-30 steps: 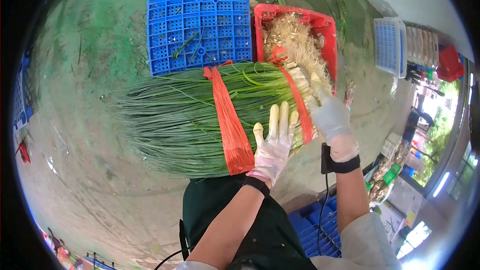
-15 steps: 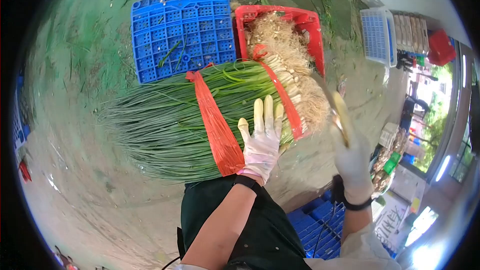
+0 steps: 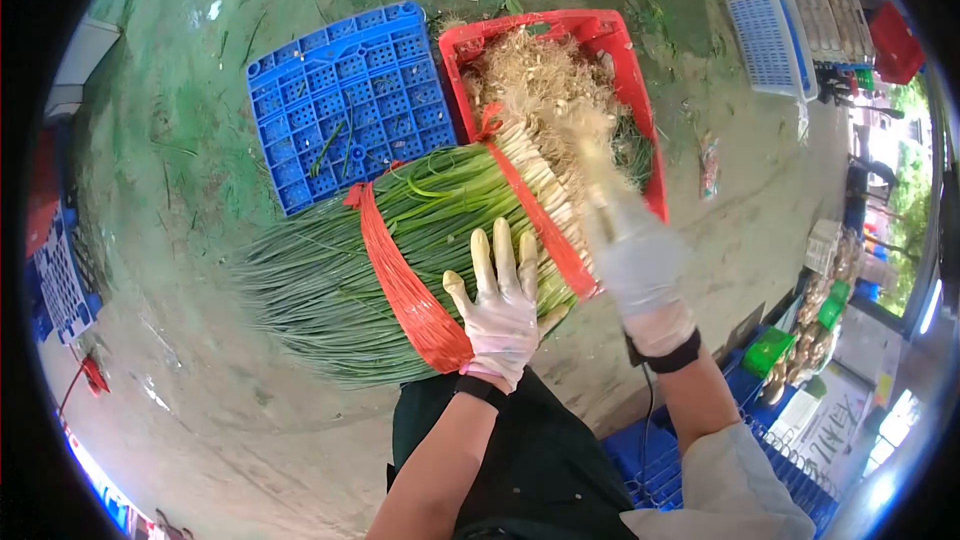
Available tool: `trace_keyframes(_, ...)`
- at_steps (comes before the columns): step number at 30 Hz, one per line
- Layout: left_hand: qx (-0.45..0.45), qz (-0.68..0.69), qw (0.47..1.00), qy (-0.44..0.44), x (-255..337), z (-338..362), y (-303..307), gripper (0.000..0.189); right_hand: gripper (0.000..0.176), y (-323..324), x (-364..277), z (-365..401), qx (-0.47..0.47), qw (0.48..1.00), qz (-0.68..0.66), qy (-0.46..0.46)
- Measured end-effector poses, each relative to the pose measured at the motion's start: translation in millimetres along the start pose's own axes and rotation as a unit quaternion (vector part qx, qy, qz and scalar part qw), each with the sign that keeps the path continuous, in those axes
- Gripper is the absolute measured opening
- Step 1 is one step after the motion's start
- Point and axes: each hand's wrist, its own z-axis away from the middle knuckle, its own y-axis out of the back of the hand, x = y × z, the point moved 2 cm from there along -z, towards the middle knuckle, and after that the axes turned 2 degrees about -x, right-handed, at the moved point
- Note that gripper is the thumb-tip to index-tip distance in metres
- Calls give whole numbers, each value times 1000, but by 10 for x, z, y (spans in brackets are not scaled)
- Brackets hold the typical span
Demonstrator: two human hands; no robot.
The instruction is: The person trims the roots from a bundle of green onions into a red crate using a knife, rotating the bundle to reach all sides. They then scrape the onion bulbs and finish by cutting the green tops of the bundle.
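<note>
Scallion bundle lies near side of blue crate, white ends toward red crate.
Your left hand rests spread on it; right hand blurred, can't tell grip. Uneven pressure could roll it.

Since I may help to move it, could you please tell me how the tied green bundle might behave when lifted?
The bundle would probably hold together, since two red bands cross it. Its thin green tips will likely droop, lying loose beyond the bands. It may feel heavy, given how many stalks are packed in.
</note>
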Motion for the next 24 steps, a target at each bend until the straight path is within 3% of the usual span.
trace_keyframes(1, 1, -7, 1000, -4, 11, 6, -3, 115, 58, -41, -81, 33, -92, 995, 27, -23)
trace_keyframes(2, 7, -12, 1000, -1, 20, 0, -22, 117, 58, -125, -53, 30, -84, 996, 22, -26)
trace_keyframes(4, 16, -21, 1000, 4, 42, -18, 4, 119, 56, -295, -48, -126, -173, 982, 46, -64)
trace_keyframes(5, -3, -3, 1000, 9, 40, -18, 16, 120, 53, -289, 0, -152, -278, 949, 32, -145)
trace_keyframes(6, -24, 14, 1000, 14, 34, -25, 13, 122, 53, -319, 58, -183, -276, 950, 26, -144)
trace_keyframes(8, -20, 5, 1000, 17, 39, -15, -40, 124, 55, -332, 146, -216, -101, 991, -49, -69)
trace_keyframes(9, -23, 5, 1000, 17, 41, -11, -68, 124, 55, -360, 131, -272, -104, 991, -53, -69)
trace_keyframes(11, -35, -11, 999, 16, 54, 1, -105, 122, 53, -450, 98, -434, -207, 972, 14, -107)
trace_keyframes(15, -30, -2, 999, 20, 61, 9, -172, 120, 51, -701, 108, -564, -260, 958, 42, -110)
trace_keyframes(17, -10, -30, 999, 25, 71, -9, -164, 118, 50, -631, 92, -603, -343, 926, 62, -147)
trace_keyframes(24, -13, 3, 999, 37, 84, -10, -86, 116, 48, -243, 46, -129, -345, 925, 75, -139)
